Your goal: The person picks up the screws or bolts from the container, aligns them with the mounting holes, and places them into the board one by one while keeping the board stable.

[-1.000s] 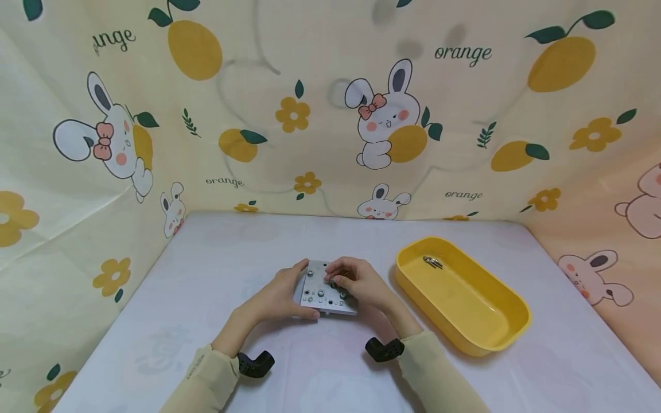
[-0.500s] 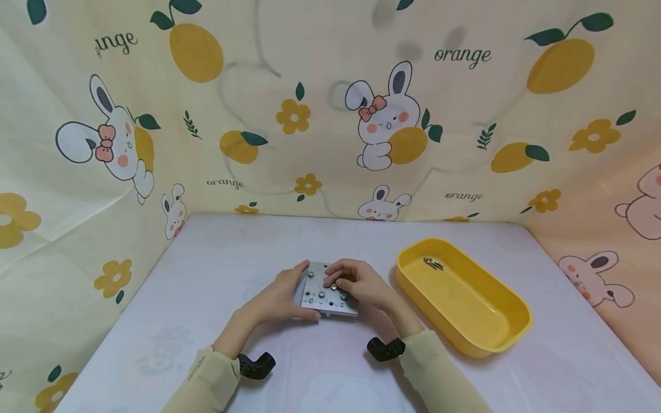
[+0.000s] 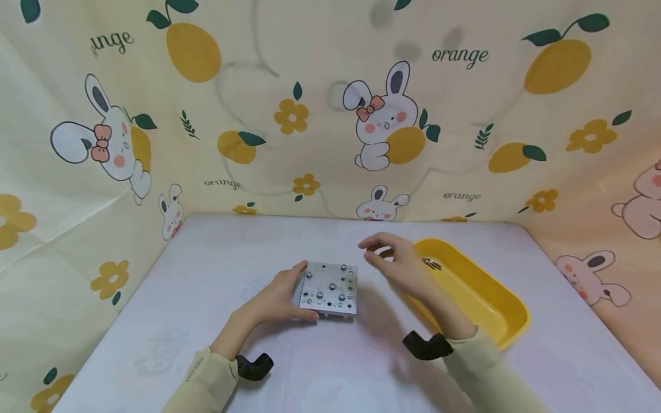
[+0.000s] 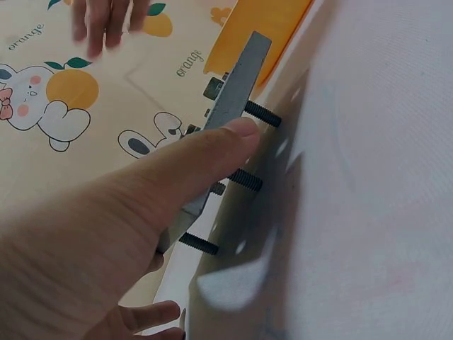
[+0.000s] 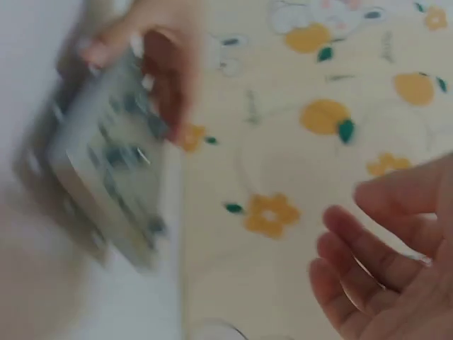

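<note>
My left hand (image 3: 279,295) grips a square metal plate (image 3: 338,280) by its left side, thumb along the near edge. Several socket-head screws (image 3: 333,286) stand in holes on the plate's top face. In the left wrist view, threaded screw shanks (image 4: 262,113) stick out beneath the plate, just over the table. My right hand (image 3: 405,267) is in the air to the right of the plate, overlapping the left end of the yellow tray in the head view. Its fingers are loosely bent and nothing shows between them in the right wrist view.
A yellow plastic tray (image 3: 508,298) stands on the right of the white-covered table (image 3: 248,235). A few small metal screws (image 3: 431,263) lie at its far left end. A printed cloth (image 3: 320,115) with rabbits and oranges hangs behind the table.
My right hand has left the screw at the plate's middle and moved right and up toward the tray, uncovering the plate's right side. The left hand and plate stay put.
</note>
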The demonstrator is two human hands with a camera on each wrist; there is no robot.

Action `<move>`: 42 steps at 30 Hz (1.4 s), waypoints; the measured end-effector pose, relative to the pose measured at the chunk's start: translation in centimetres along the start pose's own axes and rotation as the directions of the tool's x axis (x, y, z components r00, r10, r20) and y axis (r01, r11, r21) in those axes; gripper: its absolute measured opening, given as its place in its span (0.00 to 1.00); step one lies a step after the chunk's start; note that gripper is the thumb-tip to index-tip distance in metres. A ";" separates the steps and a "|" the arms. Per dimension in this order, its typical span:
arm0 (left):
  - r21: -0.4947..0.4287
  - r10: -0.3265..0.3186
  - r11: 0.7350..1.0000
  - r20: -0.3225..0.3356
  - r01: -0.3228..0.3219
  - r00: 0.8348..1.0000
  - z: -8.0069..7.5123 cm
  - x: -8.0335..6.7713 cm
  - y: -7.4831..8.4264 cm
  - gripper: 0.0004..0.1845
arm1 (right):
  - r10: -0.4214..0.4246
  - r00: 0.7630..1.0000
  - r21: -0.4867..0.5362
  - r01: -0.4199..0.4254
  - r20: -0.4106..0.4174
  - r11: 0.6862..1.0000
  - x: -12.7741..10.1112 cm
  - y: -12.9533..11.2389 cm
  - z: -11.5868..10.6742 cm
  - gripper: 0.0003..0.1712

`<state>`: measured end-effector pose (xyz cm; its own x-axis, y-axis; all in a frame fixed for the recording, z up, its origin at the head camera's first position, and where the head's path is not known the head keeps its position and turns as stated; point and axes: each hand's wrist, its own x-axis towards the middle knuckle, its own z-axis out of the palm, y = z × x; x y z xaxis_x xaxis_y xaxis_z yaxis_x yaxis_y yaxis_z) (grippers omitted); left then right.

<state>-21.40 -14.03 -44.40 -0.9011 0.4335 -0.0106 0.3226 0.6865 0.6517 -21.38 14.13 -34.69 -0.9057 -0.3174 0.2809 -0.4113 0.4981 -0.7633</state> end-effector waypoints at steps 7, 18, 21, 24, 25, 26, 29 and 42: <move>0.017 -0.009 1.000 -0.005 0.009 1.000 0.0 0.1 0.2 0.67 | 0.337 0.939 0.266 -0.309 -0.063 0.913 0.7 4.4 -8.0 0.17; 0.008 0.007 1.000 -0.004 -0.007 1.000 0.3 -0.1 0.4 0.66 | 0.496 0.867 0.177 -0.495 0.043 0.851 -0.4 12.6 -9.4 0.16; 0.007 0.008 1.000 -0.009 -0.008 1.000 0.2 0.0 0.4 0.67 | 0.484 0.873 0.127 -0.487 0.054 0.864 -0.5 13.2 -9.3 0.16; 0.009 0.006 1.000 -0.011 -0.006 1.000 0.2 0.0 0.3 0.67 | 0.462 0.886 0.100 -0.464 0.037 0.880 -0.5 13.7 -9.0 0.14; 0.010 0.003 1.000 -0.015 -0.003 1.000 0.2 0.0 0.2 0.67 | 0.450 0.892 0.092 -0.451 0.030 0.888 -0.5 13.8 -8.9 0.13; 0.012 -0.001 1.000 -0.015 0.001 1.000 0.2 0.0 0.2 0.67 | 0.444 0.896 0.089 -0.444 0.022 0.892 -0.5 13.9 -8.8 0.13; 0.011 -0.006 1.000 -0.017 0.007 1.000 0.2 -0.1 0.2 0.67 | 0.432 0.902 0.053 -0.432 0.009 0.900 -0.8 14.1 -8.4 0.13; 0.017 0.000 1.000 -0.009 0.000 1.000 0.1 -0.1 0.2 0.66 | 0.477 0.878 0.120 -0.477 0.028 0.871 -0.7 14.6 -6.7 0.20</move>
<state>-21.23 -13.84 -44.38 -0.9037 0.4280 -0.0040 0.3270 0.6964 0.6388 -27.43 27.06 -42.16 -0.9889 -0.0640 -0.1337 0.0858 0.4882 -0.8685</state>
